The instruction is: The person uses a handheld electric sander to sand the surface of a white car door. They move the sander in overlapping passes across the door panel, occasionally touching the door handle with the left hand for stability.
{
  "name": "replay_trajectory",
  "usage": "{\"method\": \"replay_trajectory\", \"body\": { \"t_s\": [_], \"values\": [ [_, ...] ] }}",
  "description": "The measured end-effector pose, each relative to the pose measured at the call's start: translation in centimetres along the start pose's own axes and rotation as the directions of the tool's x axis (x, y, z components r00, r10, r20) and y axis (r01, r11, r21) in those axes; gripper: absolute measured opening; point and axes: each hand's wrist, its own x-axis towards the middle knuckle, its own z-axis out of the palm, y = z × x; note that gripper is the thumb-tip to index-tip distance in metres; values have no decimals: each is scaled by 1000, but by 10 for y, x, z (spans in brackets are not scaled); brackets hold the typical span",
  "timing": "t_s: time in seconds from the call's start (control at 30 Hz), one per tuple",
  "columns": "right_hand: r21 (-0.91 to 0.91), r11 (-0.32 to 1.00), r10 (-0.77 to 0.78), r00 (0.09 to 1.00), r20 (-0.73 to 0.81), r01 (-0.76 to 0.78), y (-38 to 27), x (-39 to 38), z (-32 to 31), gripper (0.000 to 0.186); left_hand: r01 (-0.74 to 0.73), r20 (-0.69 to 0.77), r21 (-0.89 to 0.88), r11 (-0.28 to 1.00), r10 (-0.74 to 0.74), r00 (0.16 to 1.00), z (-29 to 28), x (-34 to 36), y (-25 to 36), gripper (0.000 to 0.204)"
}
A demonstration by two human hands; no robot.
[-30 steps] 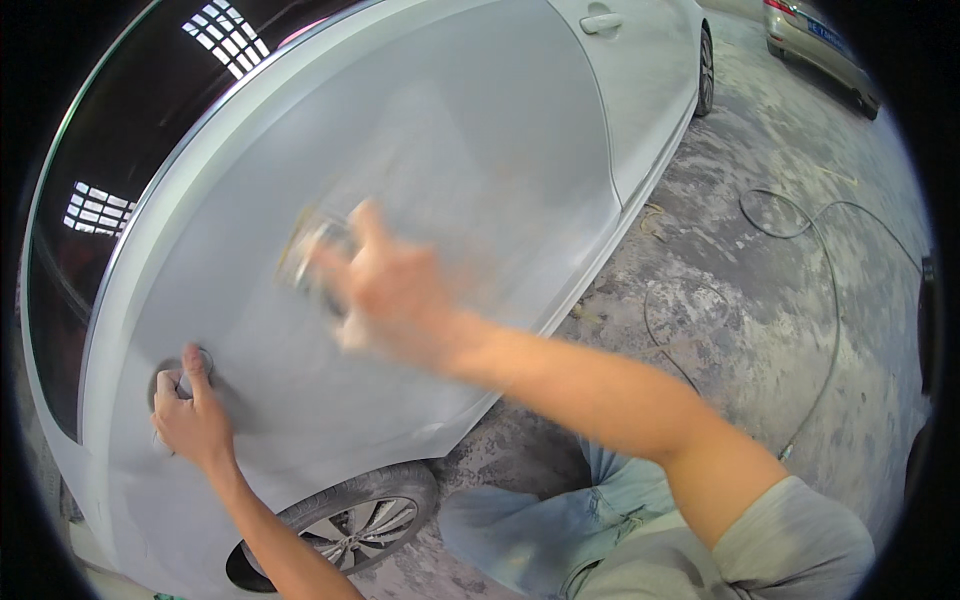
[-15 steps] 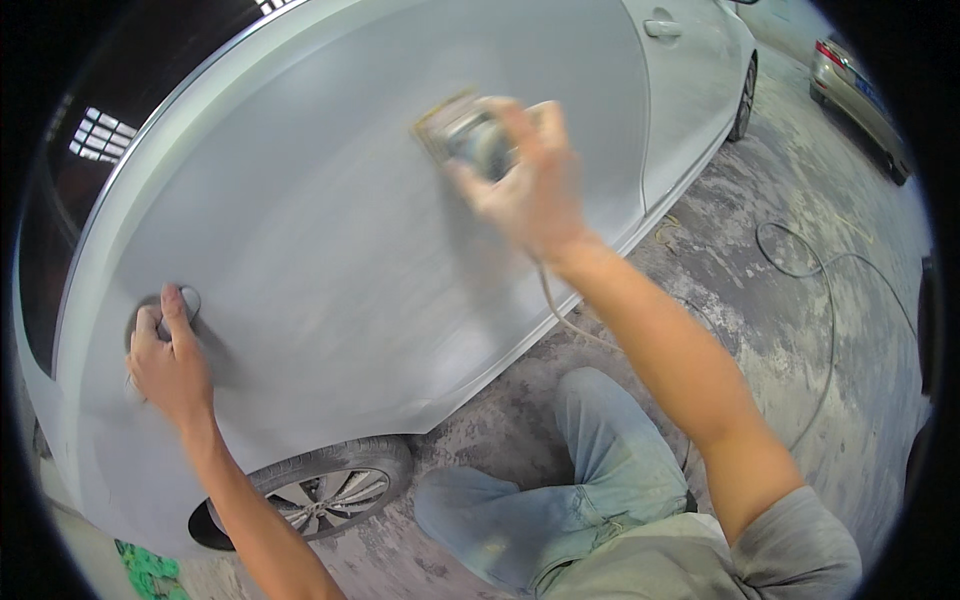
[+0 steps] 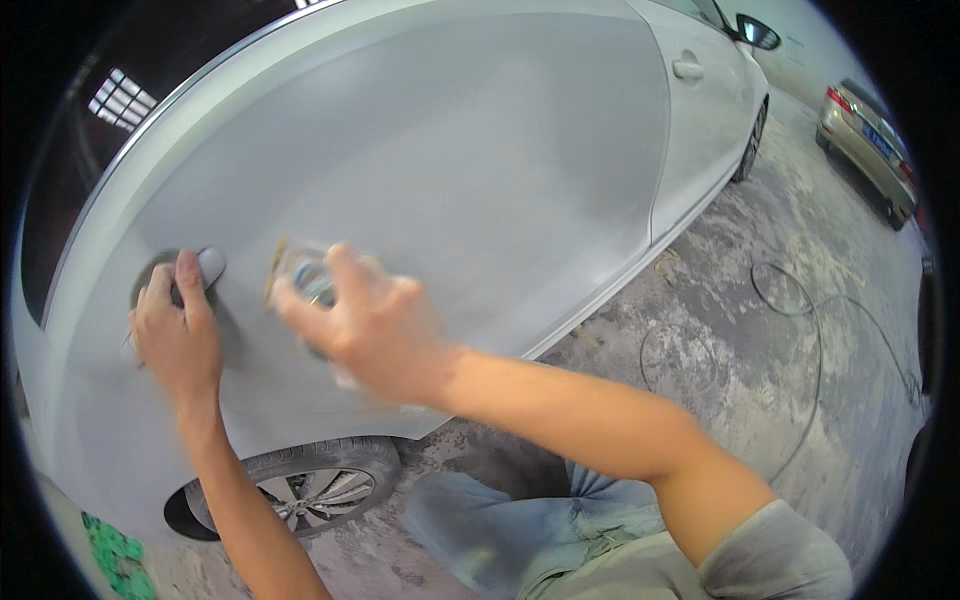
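My right hand (image 3: 365,325) is clamped on one sanding block (image 3: 300,275), blurred, pressed flat to the grey car panel (image 3: 450,170). My left hand (image 3: 175,330) lies spread over the fuel-flap recess (image 3: 205,265), bracing. I judge I'm mid-sanding; the next stroke calls for even pressure across the panel. Two hands, one block, one wheel (image 3: 310,485) below, one hose (image 3: 830,330) on the floor, a second car (image 3: 870,135) beyond.

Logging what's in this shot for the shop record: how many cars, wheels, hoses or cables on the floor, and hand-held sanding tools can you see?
Cars: 2, the grey sanded car and a tan car
Wheels: 2, rear wheel and front wheel, both on the grey car
Floor hoses or cables: 1, a looped line
Sanding tools: 1, a blurred sanding block in the right hand
Total: 6
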Motion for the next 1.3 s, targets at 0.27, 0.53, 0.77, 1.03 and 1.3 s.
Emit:
{"method": "replay_trajectory", "body": {
  "t_s": [0.27,0.53,0.77,1.03,1.3],
  "values": [
    [-85,971,217,974,-63,-222,93,32,-70,60,-78,-130,38,996,82,988,1,-3,11,49],
    [-147,792,553,799,-239,-592,185,64,-131,60,19,-110,42,999,-14,994,-5,-2,26,54],
    [-147,931,327,942,-78,-335,97,71,-87,53,11,-158,71,997,0,988,-5,-3,29,56],
    [-101,976,200,979,44,-195,66,74,-79,45,52,-94,100,994,-42,995,-8,-3,24,58],
    [-207,861,441,885,-148,-464,172,80,-139,56,44,-85,115,992,-34,996,-13,2,24,63]
  ]
}}
